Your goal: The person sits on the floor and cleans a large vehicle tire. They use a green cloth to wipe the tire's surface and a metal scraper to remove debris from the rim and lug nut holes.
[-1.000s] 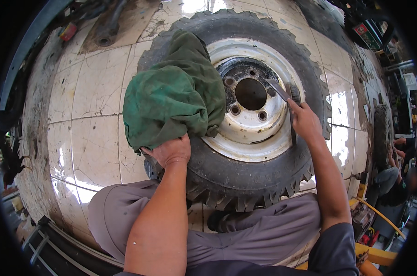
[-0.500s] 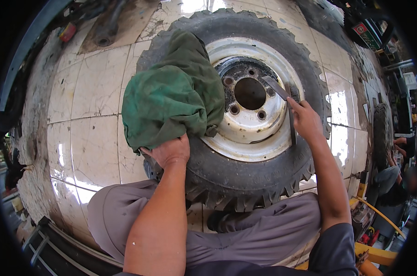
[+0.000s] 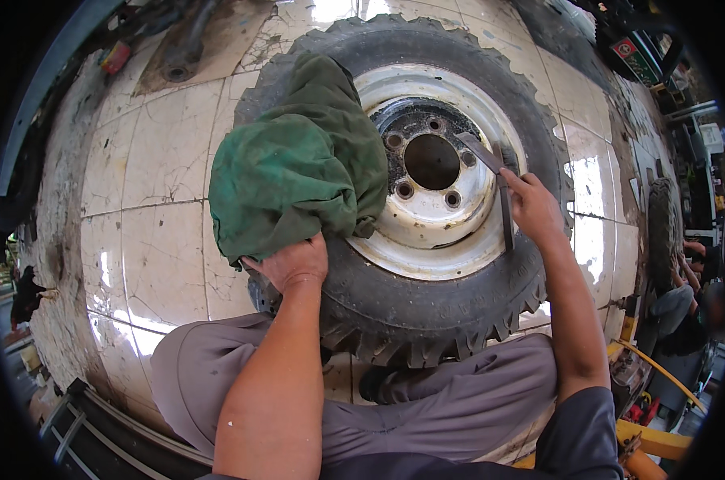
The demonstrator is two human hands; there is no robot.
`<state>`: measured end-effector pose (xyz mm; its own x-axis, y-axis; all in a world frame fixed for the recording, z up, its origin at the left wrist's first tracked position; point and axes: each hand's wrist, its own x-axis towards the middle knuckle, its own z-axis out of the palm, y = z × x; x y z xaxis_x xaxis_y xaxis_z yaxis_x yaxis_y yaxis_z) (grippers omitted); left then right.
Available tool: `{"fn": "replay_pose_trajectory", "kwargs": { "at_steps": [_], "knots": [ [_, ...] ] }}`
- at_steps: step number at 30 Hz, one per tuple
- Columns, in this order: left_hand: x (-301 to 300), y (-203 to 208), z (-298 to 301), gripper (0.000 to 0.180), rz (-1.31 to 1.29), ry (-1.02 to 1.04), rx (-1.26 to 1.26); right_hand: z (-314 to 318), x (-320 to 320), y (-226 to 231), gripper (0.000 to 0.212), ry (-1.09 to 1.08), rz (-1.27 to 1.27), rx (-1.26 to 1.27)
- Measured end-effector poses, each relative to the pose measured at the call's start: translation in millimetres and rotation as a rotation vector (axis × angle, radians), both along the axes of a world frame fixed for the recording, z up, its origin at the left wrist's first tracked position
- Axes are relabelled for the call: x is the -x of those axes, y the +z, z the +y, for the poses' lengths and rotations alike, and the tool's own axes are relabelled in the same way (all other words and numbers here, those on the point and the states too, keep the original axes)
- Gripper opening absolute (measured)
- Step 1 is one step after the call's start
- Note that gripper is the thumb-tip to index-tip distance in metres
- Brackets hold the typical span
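Tire (image 3: 422, 308): black, chunky lugs round the outside, dusty sidewall, lying flat on floor tiles (image 3: 158, 164). Rim (image 3: 434, 224) in it: worn white paint, brown stains, a dark scuffed patch on the far-left part of its centre disc. Round centre hole (image 3: 432, 162), five bolt holes about it.

Using the rim as landmark: green cloth (image 3: 294, 172) is bunched over the rim's left edge and the tire beyond it, folds thick, brighter green on the outer side, dull olive nearer the rim. A dark bar (image 3: 506, 212) stands against the rim's right side, lower end near the tire. A flat metal bar (image 3: 481, 152) slants over the rim's right half, far end near the bolt holes.

Rim sits between the two hands, a bit beyond both. Cloth is right at the left one, flat bar in the right one.

Left hand (image 3: 294, 262), lower left of the rim, is against the cloth's near edge (fingers partly covered, so can't tell if they're clenched or spread). Right hand (image 3: 532, 204), at the rim's right, has its fingers closed round the near end of the flat metal bar, index finger along it.
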<state>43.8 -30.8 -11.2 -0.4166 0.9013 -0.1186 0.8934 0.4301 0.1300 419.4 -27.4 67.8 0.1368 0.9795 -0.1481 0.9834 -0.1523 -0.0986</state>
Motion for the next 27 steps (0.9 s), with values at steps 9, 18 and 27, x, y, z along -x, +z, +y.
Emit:
{"fn": "replay_pose_trajectory", "kwargs": {
  "at_steps": [9, 18, 27],
  "knots": [
    [-1.7, 2.0, -0.5, 0.075, 0.008, -0.002, -0.002, -0.4, -1.8, 0.7, 0.041, 0.004, 0.013, -0.001],
    [-1.9, 3.2, 1.8, 0.075, 0.003, -0.015, -0.004, 0.9, -6.0, -0.7, 0.04, -0.002, -0.001, 0.008],
    [-2.8, 2.4, -1.3, 0.07, 0.026, 0.003, -0.059, 0.4, -3.4, -0.5, 0.04, 0.005, 0.049, -0.014]
  ]
}}
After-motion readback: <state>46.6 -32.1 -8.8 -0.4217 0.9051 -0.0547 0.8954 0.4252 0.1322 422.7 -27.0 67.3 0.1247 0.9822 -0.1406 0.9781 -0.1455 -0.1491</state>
